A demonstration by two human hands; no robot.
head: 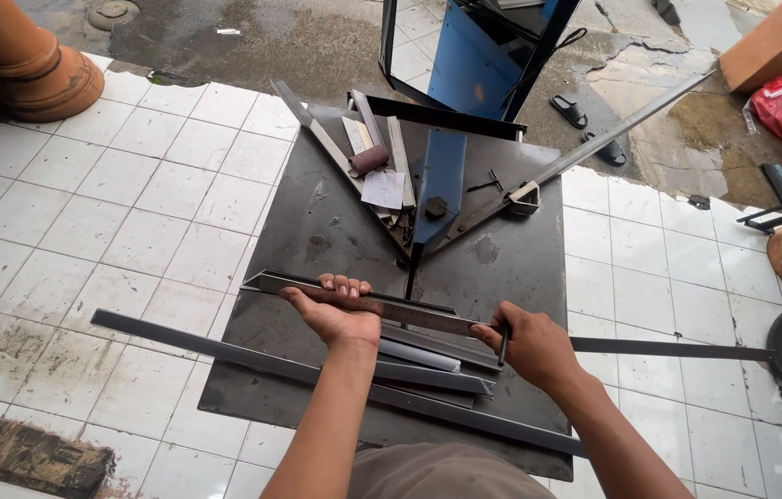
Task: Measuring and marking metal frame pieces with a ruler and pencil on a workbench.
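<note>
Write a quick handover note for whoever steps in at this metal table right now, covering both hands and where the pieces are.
Left hand presses a steel ruler flat on an angle bar lying across the dark steel table.
Right hand holds a marking tool upright at the ruler's right end.
More cut bars lie just below; a long flat bar crosses the table's near edge.
No mark visible yet; marking is seemingly in progress.

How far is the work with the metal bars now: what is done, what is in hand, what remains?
Done: several cut steel bars already lie on the dark steel plate. In hand: the left hand presses a metal ruler flat on an angle bar, while the right hand holds a thin dark marking tool at the ruler's end. Left: no mark shows on the bar, and it looks uncut.
</note>
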